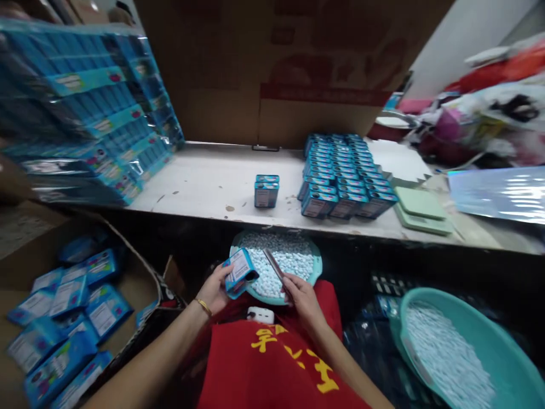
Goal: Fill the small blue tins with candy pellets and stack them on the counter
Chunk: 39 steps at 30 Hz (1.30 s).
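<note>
My left hand (216,291) is closed around a small blue cardboard box (239,272) with a white label; the end facing right looks open and dark. In my right hand (300,292) is a narrow, flat metal strip (273,264), pointing up and to the left, its exact kind unclear. Both hands are over a turquoise basin (317,267) on my lap, filled with small white and pale-blue pellets (293,255). The strip's tip is above the pellets and apart from the box.
On the white table stand two boxes (265,193), a block of upright boxes (340,176), a pale green scale (423,207) and wrapped stacks (93,113). A carton of loose boxes (68,307) sits left. Another turquoise basin (502,341) stands right.
</note>
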Available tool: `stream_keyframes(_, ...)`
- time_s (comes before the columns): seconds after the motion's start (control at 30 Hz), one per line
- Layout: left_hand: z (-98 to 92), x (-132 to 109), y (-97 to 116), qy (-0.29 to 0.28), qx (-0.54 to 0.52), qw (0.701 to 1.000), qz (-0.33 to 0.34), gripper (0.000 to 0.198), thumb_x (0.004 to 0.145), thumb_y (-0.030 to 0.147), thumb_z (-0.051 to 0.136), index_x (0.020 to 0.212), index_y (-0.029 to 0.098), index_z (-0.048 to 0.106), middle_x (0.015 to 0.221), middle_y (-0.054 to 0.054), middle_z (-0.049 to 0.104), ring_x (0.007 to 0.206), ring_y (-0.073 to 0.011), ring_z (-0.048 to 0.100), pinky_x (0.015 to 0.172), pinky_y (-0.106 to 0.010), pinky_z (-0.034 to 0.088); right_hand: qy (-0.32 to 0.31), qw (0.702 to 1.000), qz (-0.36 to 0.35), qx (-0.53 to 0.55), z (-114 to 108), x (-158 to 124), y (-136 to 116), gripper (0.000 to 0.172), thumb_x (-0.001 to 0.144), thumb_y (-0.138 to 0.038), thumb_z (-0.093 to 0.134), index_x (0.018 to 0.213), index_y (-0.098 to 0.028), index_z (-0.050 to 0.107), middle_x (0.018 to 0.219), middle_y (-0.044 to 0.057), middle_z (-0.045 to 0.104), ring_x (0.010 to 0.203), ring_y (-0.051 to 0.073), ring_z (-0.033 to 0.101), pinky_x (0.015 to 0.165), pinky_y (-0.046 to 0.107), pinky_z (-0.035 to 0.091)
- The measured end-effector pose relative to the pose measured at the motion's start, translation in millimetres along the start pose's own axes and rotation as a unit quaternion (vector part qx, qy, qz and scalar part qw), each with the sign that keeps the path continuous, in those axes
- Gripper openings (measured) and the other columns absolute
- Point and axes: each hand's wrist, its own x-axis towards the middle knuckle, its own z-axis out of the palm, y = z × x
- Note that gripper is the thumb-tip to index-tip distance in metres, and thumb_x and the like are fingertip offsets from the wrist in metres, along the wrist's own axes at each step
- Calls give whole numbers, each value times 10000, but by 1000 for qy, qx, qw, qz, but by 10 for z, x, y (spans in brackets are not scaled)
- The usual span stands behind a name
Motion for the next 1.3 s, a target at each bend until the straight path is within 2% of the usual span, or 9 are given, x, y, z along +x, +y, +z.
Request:
stream_keyframes(0.17, 119, 116, -299, 31, 9, 996, 86, 245, 692, 147, 577, 926, 188, 515, 880, -26, 637, 798, -159, 621, 745, -327, 506, -9, 991, 3, 131, 403, 16, -17, 458, 629, -399, 610, 1011, -173, 498, 691, -25, 549, 500, 75, 457, 399, 173, 323)
stream_keyframes(0.3, 43, 152, -390, 8, 146, 984, 102, 394, 659, 205, 627, 1008, 218, 443, 990, -54, 590, 900, -193, 593, 797, -378, 475, -9, 994, -59, 94, 408, 27, -45, 417, 634, -344, 614, 984, -177, 462, 867, 13, 587, 736, 127, 538, 619, 222, 427)
stream_keyframes(0.43, -14, 135, -211, -30, 378, 890, 254, 745, 498, 200, 736, 1146, 241, 372, 1192, -79, 483, 1134, -235, 436, 923, -366, 380, -18, 981, -129, -145, 237, 26, -96, 442, 601, -319, 637, 996, -208, 475, 758, -40, 569, 660, 111, 500, 601, 211, 385)
stream_keyframes(0.57, 34, 121, -5, -203, 555, 784, 189, 487, 514, 255, 713, 975, 195, 570, 989, -47, 609, 947, -258, 551, 841, -349, 426, -68, 937, -196, -281, 197, 14, -216, 346, 656, -377, 598, 960, -227, 530, 756, -45, 574, 674, 107, 495, 612, 202, 354)
stream_keyframes(0.63, 7, 151, 48, -216, 546, 797, 142, 422, 528, 266, 705, 922, 175, 585, 874, -30, 634, 828, -232, 585, 771, -333, 457, -68, 935, -205, -281, 124, 29, -245, 259, 778, -394, 453, 916, -209, 571, 807, -14, 593, 733, 111, 511, 655, 205, 359)
stream_keyframes(0.77, -168, 303, 105, -109, 400, 906, 83, 430, 602, 294, 670, 978, 152, 517, 855, -47, 635, 763, -191, 601, 729, -343, 481, -23, 922, -163, -352, -339, 74, -163, 334, 849, -332, 327, 969, -182, 600, 862, 38, 603, 800, 128, 526, 710, 215, 363)
stream_keyframes(0.9, -201, 583, 128, -50, 257, 963, 65, 410, 615, 325, 665, 955, 157, 509, 893, -56, 629, 754, -182, 610, 701, -365, 501, 63, 831, -108, -543, -840, 104, -83, 313, 832, -210, 348, 1063, -238, 558, 900, 41, 571, 829, 143, 510, 705, 224, 345)
stream_keyframes(1.1, 58, 1145, 170, -72, 338, 927, 142, 441, 568, 373, 681, 913, 139, 536, 851, -56, 646, 741, -179, 615, 675, -321, 502, 194, 673, -125, -703, -917, 366, -107, 356, 842, -147, 302, 1151, -175, 478, 922, 86, 544, 814, 184, 457, 664, 274, 338)
stream_keyframes(1.3, 219, 1539, 156, -99, 499, 857, 87, 404, 557, 440, 646, 781, 107, 598, 696, -75, 655, 614, -199, 610, 559, -300, 488, 187, 671, -118, -708, -677, 969, 55, 319, 832, -104, 300, 1070, -134, 509, 932, 109, 530, 813, 187, 454, 651, 286, 377)
